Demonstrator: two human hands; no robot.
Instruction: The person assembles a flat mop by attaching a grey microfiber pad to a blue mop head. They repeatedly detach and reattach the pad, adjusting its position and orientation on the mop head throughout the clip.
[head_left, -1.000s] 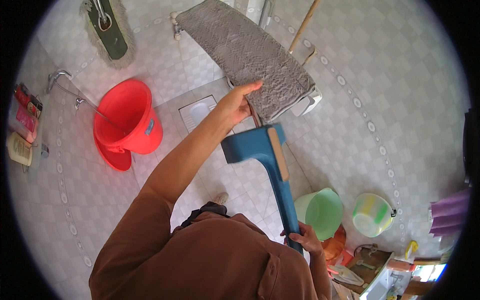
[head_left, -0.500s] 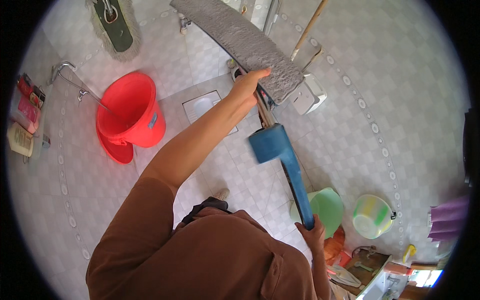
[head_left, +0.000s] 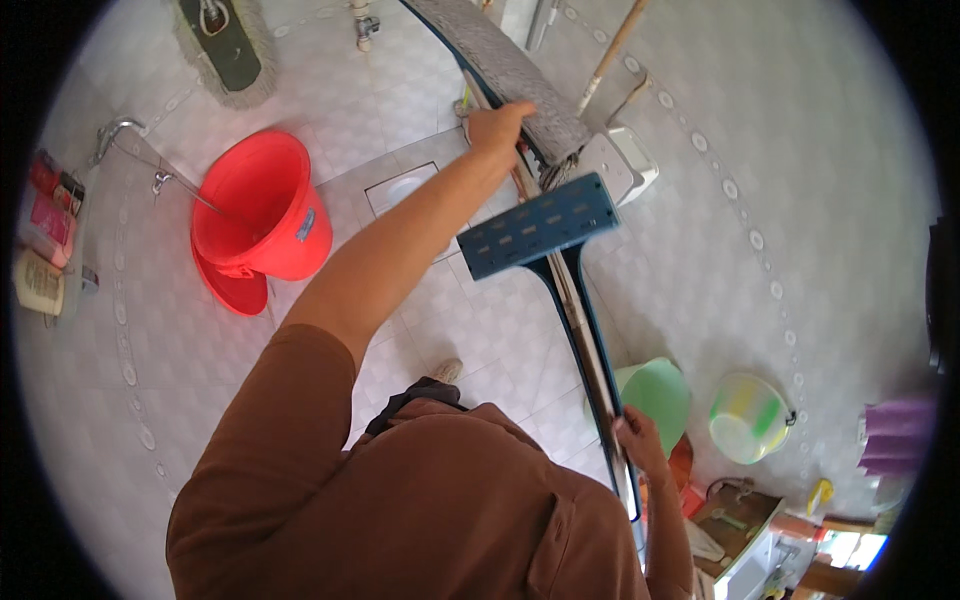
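Observation:
I hold a flat mop over a tiled floor. Its long grey mop pad (head_left: 500, 60) slants across the top of the head view. My left hand (head_left: 497, 128) reaches forward and grips the pad's near edge. Just below it a blue perforated plastic plate (head_left: 540, 225) sits crosswise on the mop handle (head_left: 585, 330). My right hand (head_left: 638, 440) is closed around the lower part of that handle, close to my body. My brown sleeve fills the bottom of the picture.
A red bucket (head_left: 262, 205) stands at the left under a wall tap (head_left: 120, 135). Another mop (head_left: 225, 45) hangs top left. A white box (head_left: 625, 165), a green basin (head_left: 655, 390), a small clear bucket (head_left: 748, 415) and shelf bottles (head_left: 45, 220) are around.
The grey pad has swung up and away toward the top of the view, and my left hand followed it. The blue plate turned broadside. My right hand slid lower on the handle.

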